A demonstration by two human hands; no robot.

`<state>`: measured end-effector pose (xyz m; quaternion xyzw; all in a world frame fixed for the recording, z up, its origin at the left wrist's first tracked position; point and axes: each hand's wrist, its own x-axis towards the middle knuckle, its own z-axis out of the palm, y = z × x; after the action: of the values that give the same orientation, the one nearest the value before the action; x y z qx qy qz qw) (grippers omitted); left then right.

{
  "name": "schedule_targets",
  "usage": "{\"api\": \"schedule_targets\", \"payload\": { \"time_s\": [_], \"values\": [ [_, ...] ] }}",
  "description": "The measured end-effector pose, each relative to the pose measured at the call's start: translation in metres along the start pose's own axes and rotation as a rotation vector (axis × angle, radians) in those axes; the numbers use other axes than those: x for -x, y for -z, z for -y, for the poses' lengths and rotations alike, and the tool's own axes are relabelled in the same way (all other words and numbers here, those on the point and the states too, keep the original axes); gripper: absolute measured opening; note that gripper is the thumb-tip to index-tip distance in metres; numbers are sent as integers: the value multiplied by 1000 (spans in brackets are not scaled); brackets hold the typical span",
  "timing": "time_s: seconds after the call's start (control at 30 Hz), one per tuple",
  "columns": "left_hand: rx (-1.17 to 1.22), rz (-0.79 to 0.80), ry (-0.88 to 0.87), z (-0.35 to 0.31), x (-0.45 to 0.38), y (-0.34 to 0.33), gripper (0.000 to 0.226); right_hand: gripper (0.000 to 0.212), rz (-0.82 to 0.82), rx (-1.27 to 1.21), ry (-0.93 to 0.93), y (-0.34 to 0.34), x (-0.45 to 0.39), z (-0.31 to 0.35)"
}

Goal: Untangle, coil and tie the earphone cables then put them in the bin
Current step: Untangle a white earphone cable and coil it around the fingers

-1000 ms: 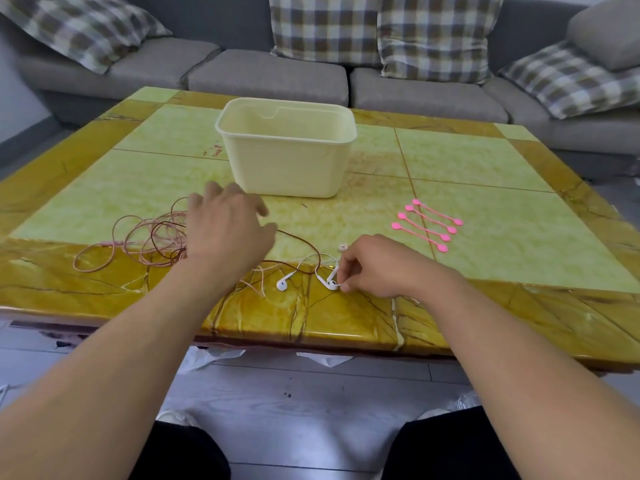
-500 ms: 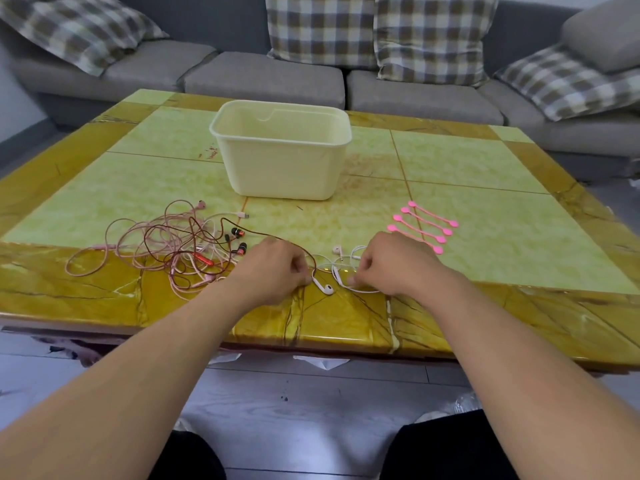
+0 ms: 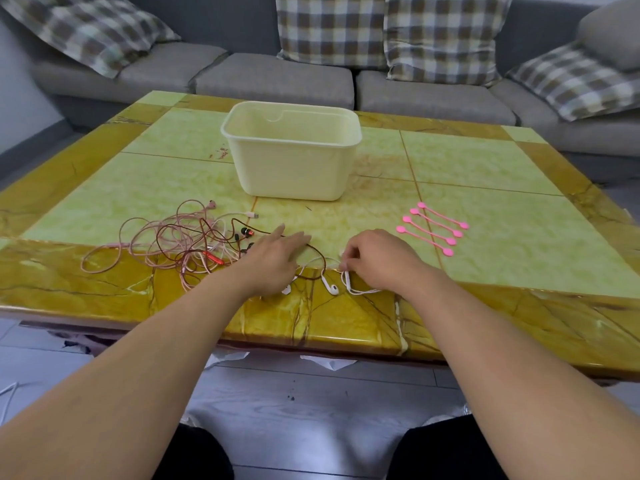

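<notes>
White earphone cable (image 3: 349, 284) was the one in hand: it sat directly under my right fingers (image 3: 346, 259), near the front edge of the tabletop (image 3: 485, 168). Right hand (image 3: 375, 259) had fingers curled down and pinching that white cable; a small loop of it ran out below the fingertips. One white earbud (image 3: 330, 288) lay just left of the pinch, between my two hands; a second (image 3: 286, 289) peeked out at the heel of my left hand (image 3: 273, 261).

Left hand was flat, fingers straight, pressing on the dark red cable (image 3: 317, 261) where it arced across toward the white one. Not gripping anything.

The pink and red tangle (image 3: 180, 240) sat left of my left fingers, touching them at its near side.

Judgement on the step: separating the white set. Best done by keeping the left hand as an anchor on the pile and drawing the white cable rightward slowly, low to the surface. If it snags, feed the earbud back through the loop, don't yank.

Pink ties (image 3: 433, 228) lay right of and beyond my right fingers, apart from them. Bin (image 3: 291, 147) stood beyond both hands, well apart; no cables visible in it.
</notes>
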<state>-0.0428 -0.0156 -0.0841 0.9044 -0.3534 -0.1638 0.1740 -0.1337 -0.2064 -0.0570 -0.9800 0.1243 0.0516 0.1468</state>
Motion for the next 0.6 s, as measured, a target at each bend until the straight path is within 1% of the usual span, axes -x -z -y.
{"api": "schedule_targets", "payload": {
  "time_s": [0.1, 0.23, 0.3, 0.33, 0.4, 0.43, 0.5, 0.6],
  "values": [
    [66, 73, 52, 0, -1, -1, 68, 14, -42, -88, -37, -1, 1, -2],
    [194, 76, 77, 0, 1, 4, 70, 12, -228, -454, -116, 6, 1, 0],
    [230, 69, 77, 3, 2, 3, 61, 12, -306, -610, -165, 12, 2, 3],
    [261, 50, 70, 4, 2, 2, 48, 12, -339, -680, -177, 14, 3, 3],
    [349, -53, 71, 2, 3, 1, 10, 12, -372, -774, -170, 18, 5, 5],
    [405, -119, 67, -1, 5, 2, 8, 12, -373, -780, -164, 20, 6, 6],
    [495, -248, 70, -4, 8, 5, 26, 12, -365, -710, -167, 21, 8, 6],
    [501, -440, 87, -7, 12, 12, 32, 12, -332, -530, -197, 17, 6, 1]
  ]
}}
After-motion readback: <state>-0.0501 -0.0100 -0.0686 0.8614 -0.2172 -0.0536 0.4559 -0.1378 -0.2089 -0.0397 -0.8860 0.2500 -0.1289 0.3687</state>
